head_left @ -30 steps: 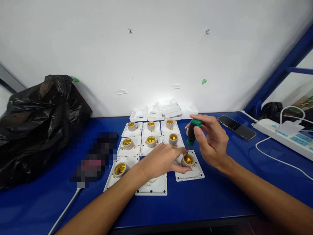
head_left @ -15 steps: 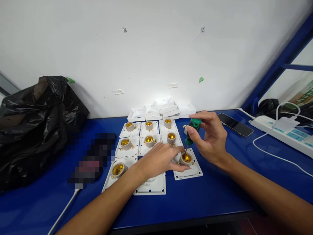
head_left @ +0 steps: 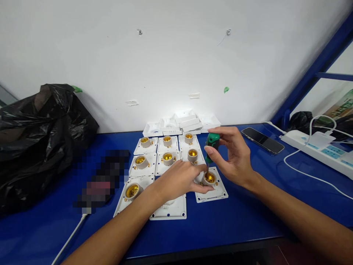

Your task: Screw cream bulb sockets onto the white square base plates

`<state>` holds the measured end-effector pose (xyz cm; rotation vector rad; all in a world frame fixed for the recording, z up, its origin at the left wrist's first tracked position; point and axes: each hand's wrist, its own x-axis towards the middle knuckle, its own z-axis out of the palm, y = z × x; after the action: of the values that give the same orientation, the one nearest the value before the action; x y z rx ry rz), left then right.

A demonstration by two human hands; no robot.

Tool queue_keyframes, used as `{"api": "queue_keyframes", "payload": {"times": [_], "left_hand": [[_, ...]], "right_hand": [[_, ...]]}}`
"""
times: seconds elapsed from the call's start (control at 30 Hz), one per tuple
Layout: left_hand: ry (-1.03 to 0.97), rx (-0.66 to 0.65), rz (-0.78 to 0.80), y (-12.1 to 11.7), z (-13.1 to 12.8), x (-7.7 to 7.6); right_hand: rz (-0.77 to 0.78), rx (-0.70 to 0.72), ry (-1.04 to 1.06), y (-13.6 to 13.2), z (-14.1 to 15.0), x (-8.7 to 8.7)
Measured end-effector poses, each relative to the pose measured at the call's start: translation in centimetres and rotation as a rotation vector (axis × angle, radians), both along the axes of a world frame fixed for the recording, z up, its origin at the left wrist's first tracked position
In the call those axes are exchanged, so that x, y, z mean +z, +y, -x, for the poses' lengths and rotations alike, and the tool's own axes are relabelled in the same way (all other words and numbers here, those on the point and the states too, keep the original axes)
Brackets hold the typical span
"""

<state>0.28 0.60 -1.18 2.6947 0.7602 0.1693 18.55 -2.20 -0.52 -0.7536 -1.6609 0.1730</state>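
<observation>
On the blue desk, the right hand grasping the screwdriver has shifted slightly left, tip inside the socket the left hand steadies.

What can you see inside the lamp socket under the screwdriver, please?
Brass lining shows inside the socket; the screwdriver tip enters it. The bottom is hidden.

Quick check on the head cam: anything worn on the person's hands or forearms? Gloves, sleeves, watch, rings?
Nothing worn. The left hand and right hand are bare, with no gloves, and no rings show. Both forearms are uncovered to the frame edge: no sleeves, watch, bands, or markings visible.
</observation>
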Motion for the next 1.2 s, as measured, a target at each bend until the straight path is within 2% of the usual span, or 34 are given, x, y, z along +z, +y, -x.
{"api": "queue_keyframes", "payload": {"times": [0.13,0.3,0.6,0.73,0.97,1.03,1.2], "left_hand": [[0.005,0.001,0.012,0.0,0.03,0.02],[0.009,0.009,0.021,-0.02,0.03,0.12],[0.012,0.014,0.007,0.07,-0.02,-0.12],[0.002,0.006,-0.008,0.1,0.01,-0.11],[-0.009,0.005,-0.011,0.12,0.05,-0.16],[-0.006,0.005,-0.009,0.12,0.04,-0.13],[0.009,-0.004,0.004,0.06,0.04,0.15]], "right_hand": [[-0.037,-0.044,0.013,0.08,0.06,0.08],[-0.041,0.015,-0.098,-0.3,0.11,0.58],[-0.021,-0.006,0.038,0.19,-0.1,0.4],[-0.045,-0.018,0.03,0.05,-0.26,0.45],[0.1,0.192,0.031,-0.56,-0.29,0.49],[0.076,0.169,0.014,-0.42,-0.25,0.43],[-0.066,-0.008,-0.018,0.14,-0.18,0.46]]}}
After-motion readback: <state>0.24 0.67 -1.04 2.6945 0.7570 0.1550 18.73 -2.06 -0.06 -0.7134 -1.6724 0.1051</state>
